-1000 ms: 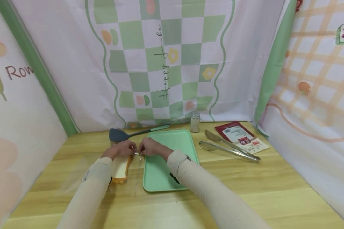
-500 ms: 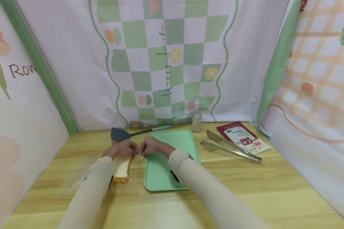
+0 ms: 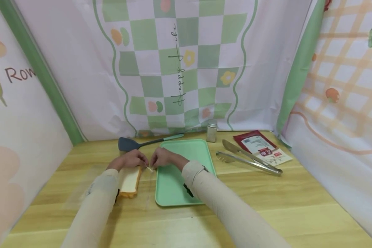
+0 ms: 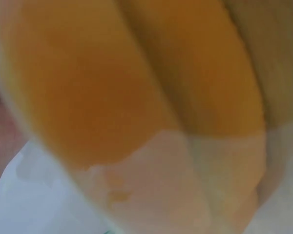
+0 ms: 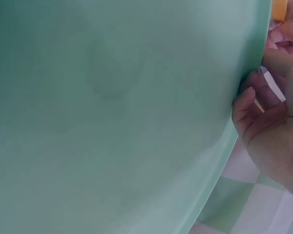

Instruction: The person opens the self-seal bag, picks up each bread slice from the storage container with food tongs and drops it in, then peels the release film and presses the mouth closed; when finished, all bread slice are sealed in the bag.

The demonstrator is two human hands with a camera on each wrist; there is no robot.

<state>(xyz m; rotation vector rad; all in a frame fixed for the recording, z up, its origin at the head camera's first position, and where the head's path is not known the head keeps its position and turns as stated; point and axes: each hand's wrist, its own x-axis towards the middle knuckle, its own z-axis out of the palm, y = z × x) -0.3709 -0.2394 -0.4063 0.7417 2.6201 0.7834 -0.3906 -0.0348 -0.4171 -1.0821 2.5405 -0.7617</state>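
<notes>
Hands pinching white strip, forearms slanted inward

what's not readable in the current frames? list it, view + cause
Thin white strip: exact contact with bare left grip and right grip too small to tell, head view.
White bread with orange-brown crust: far part behind left grip, head view; blurred, cut off by frame, left wrist view.
Pale green rectangular tray: partly covered by cream right sleeve, head view.
Red-and-white flat packet: fine print too small, head view.
</notes>
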